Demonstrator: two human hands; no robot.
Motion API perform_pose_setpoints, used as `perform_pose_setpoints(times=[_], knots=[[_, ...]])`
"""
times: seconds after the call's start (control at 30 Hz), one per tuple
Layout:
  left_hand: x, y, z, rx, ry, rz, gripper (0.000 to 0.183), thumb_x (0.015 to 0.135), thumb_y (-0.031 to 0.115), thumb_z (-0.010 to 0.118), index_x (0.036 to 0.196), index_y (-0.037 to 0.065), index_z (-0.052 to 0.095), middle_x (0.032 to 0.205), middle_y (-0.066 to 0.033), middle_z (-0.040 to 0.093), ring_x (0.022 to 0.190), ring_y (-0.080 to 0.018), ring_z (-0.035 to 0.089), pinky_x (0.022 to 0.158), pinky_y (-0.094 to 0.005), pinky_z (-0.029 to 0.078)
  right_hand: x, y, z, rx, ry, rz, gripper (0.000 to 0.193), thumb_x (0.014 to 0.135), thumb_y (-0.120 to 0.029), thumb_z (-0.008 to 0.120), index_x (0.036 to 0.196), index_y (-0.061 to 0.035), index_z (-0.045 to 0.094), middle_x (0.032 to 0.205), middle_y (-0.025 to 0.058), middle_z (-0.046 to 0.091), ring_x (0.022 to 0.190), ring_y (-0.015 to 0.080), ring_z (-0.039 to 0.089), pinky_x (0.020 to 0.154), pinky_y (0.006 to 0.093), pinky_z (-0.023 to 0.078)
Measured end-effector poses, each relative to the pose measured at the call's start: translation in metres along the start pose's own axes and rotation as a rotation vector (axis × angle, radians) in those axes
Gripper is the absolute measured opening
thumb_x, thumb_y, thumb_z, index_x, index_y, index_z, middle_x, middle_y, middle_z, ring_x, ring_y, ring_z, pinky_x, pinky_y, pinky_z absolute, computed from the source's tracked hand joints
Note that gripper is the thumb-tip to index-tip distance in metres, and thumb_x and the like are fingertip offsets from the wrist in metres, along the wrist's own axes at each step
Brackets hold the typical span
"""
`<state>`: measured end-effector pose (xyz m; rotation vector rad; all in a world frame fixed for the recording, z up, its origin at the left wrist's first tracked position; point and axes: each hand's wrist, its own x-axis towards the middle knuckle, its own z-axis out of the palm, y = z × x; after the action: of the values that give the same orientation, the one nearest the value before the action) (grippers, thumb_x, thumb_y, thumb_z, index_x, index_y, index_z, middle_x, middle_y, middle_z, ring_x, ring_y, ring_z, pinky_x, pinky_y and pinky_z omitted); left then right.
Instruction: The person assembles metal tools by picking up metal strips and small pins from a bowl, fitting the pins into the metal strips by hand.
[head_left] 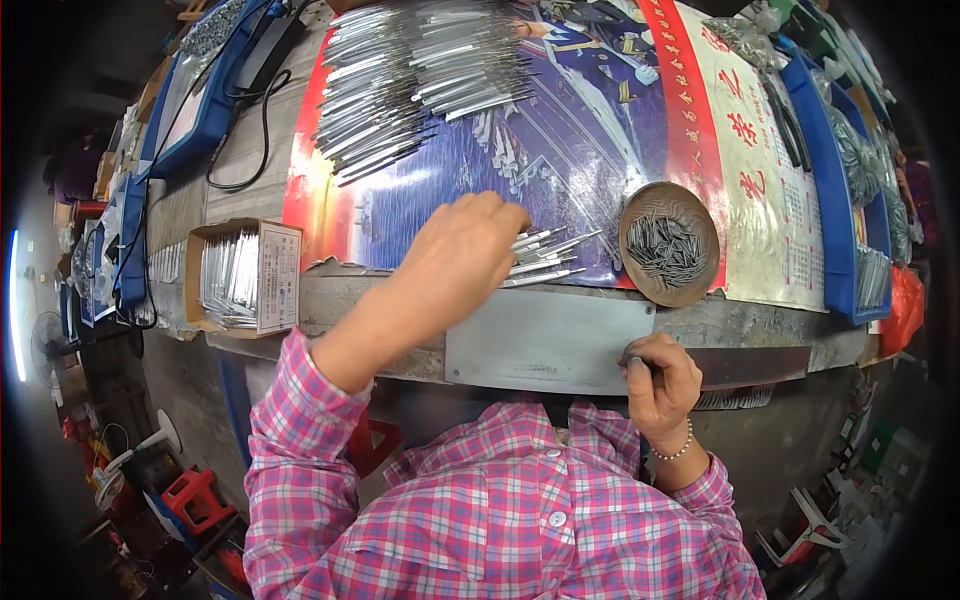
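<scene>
My left hand is over the near end of a small loose pile of slim silvery metal rods. Its fingers are curled and the tips are turned away, so what they grip, if anything, is hidden. My right hand is closed at the right end of a flat grey metal plate on the bench's front edge. Thumb and forefinger press together there, with a small dark bit showing that is too small to name. Beyond that hand sits a round brown bowl holding many short dark metal pins.
Long rows of silvery rods cover the back of a printed poster on the bench. An open cardboard box of rods stands at left. Blue bins line both sides, and a black cable loops at the back left.
</scene>
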<state>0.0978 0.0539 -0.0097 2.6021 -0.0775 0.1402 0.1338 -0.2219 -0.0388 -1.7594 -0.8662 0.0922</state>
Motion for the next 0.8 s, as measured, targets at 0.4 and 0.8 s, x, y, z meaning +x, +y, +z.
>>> perform_pose_setpoints(times=[0.4,0.8], knots=[[0.020,-0.020,-0.012,-0.070,-0.201,-0.020,0.017,0.080,0.013,0.061,0.084,-0.002,0.057,0.080,-0.0201,0.061,0.076,-0.0378,0.059,0.067,-0.0424,0.046,0.022,-0.012,-0.017,-0.150,-0.017,-0.025,0.010,0.080,-0.001,0.065,0.088,0.0012,0.058,0.073,0.0121,0.060,0.059,0.0224,0.057,0.054,0.0301,0.045],[0.009,-0.008,-0.004,0.240,-0.136,-0.008,0.031,0.077,-0.003,0.052,0.108,-0.002,0.050,0.089,-0.0223,0.059,0.087,-0.0398,0.058,0.075,-0.0472,0.046,0.115,0.012,-0.047,-0.780,-0.287,-0.010,0.017,0.079,-0.009,0.063,0.091,0.0008,0.055,0.088,0.0192,0.057,0.077,0.0396,0.059,0.070,0.0465,0.047]])
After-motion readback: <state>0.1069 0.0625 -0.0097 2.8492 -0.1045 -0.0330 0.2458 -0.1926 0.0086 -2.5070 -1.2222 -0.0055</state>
